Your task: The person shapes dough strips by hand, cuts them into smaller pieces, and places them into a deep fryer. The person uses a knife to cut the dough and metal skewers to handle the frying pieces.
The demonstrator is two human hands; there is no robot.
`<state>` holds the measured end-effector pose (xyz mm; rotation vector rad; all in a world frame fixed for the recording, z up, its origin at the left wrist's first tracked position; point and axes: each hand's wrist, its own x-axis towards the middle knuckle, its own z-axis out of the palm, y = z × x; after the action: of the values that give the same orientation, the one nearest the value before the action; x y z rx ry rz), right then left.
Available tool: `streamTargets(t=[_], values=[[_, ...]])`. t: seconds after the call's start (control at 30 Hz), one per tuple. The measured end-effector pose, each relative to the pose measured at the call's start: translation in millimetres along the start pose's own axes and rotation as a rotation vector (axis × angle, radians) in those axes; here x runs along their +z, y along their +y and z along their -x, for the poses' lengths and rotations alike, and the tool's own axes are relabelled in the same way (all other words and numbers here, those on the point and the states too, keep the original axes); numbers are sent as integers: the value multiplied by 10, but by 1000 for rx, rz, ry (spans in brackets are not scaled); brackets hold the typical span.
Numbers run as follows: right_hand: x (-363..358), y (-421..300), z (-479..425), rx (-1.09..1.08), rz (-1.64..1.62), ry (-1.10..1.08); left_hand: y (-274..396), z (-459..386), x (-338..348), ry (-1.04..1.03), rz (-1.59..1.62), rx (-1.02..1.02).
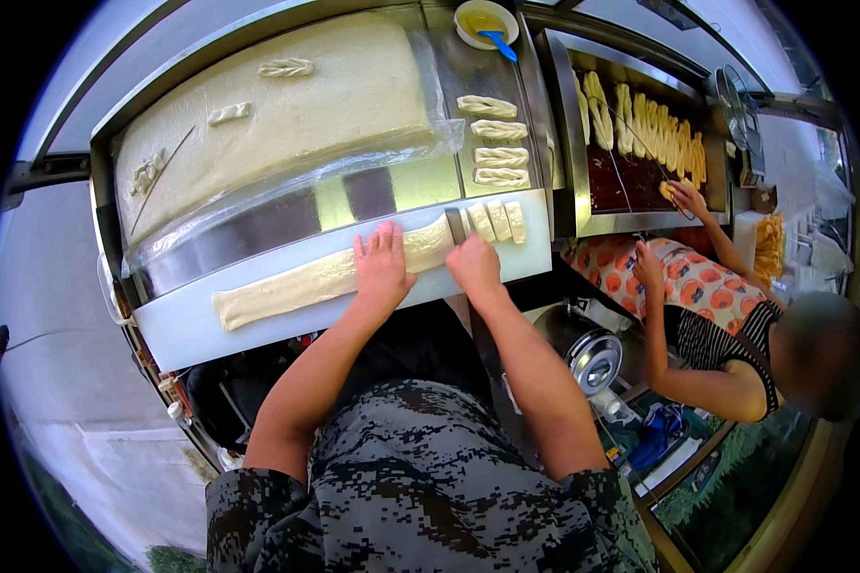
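Observation:
A long flat strip of dough (294,286) lies along a white cutting board (179,336). My left hand (382,266) rests palm down on the strip, its fingers extended. In my right hand (476,263) is the handle end of a knife or cutter, whose metal blade (456,225) stands at the strip's right end. Several cut dough pieces (499,220) lie side by side to the right of the blade. Beyond the board, several twisted dough pieces (500,156) sit in a column on the metal counter (444,79).
A large dough slab (294,107) under plastic film fills the back left, with small dough pieces and a thin rod on it. A bowl (466,32) holds yellow liquid and a blue brush (498,44). At right, a co-worker handles fried dough sticks (641,125) at a fryer (580,193).

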<state>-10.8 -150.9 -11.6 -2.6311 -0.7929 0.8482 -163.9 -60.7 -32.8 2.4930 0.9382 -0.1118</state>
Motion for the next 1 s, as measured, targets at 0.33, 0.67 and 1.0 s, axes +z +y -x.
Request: streamTargets(t=[0.33,0.67,1.0], values=[[100,310,429,-2,-14,67,-65,20,-25,62,37,-5],[310,-216,79,3,16,-15,-219,88,-43,44,7,-8],[339,112,532,-55,-34,81,-267,111,-47,85,-3,9]])
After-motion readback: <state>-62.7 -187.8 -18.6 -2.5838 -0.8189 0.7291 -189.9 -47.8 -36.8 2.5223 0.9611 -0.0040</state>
